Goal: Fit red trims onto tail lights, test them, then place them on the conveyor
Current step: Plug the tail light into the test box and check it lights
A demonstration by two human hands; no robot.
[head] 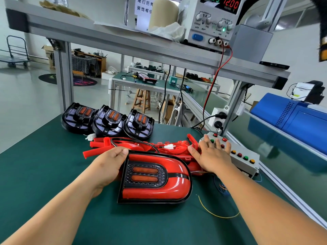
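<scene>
The red-trimmed tail light (159, 190), a glossy D-shaped lamp with a black rim and two amber lenses set in a dark honeycomb centre, lies face up on the dark green worktop (53, 174) directly in front of the person. The left hand (109, 165) has its grip clamped on the lamp's straight edge, thumb on top and fingers curled under. The right hand (212, 154) has its grip apart, with straight, spread fingers laid over the red and green push-buttons at the far end of the grey metal button box (246, 161). The box sits at the right of the worktop, just beside the green conveyor belt (265, 138). With the trim apparently seated, this looks like the test step. It would go best with one fingertip pressing one button at a time rather than a flat hand covering several, and with the eyes on the lenses, which show no clear glow here. The left hand should steady the lamp so the thin black cable (134, 140) looping off behind it is not tugged. Whether its plug is seated cannot be seen. The bench power supply (212, 20) on the shelf above reads 12.00 volts. Behind the lamp lies a heap of loose red plastic trims (141, 145), and beyond that a row of three bare black tail lights (109, 119).
</scene>
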